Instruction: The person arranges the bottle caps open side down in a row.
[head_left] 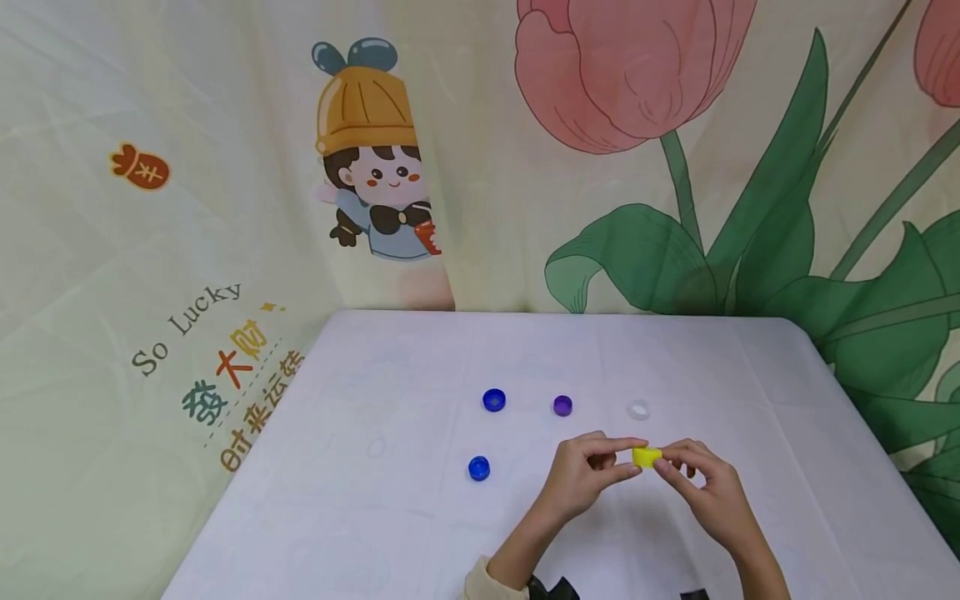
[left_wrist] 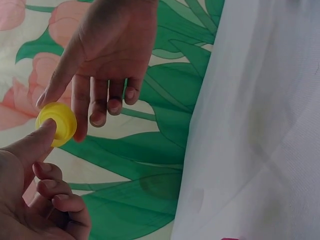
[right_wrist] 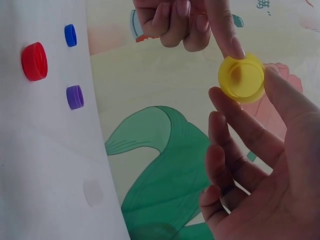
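Both hands meet at a small round yellow cap [head_left: 647,457], raised in front of me. My left hand [head_left: 582,475] pinches it from the left; its thumb lies over the cap's hollow face in the left wrist view. From the other side my right hand [head_left: 708,490] has its thumb and index finger at the rim. The right wrist view shows the flat face of the yellow cap [right_wrist: 242,78], held between right thumb and index finger, with a left fingertip on its upper edge. The other fingers of the left hand [right_wrist: 177,22] are curled.
On the white table [head_left: 360,533] lie a blue cap [head_left: 493,400], a purple cap [head_left: 562,406], a clear ring-like cap [head_left: 638,409] and a nearer blue cap [head_left: 478,468]. A red cap [right_wrist: 35,61] appears in the right wrist view. Behind hangs a printed curtain [head_left: 480,167].
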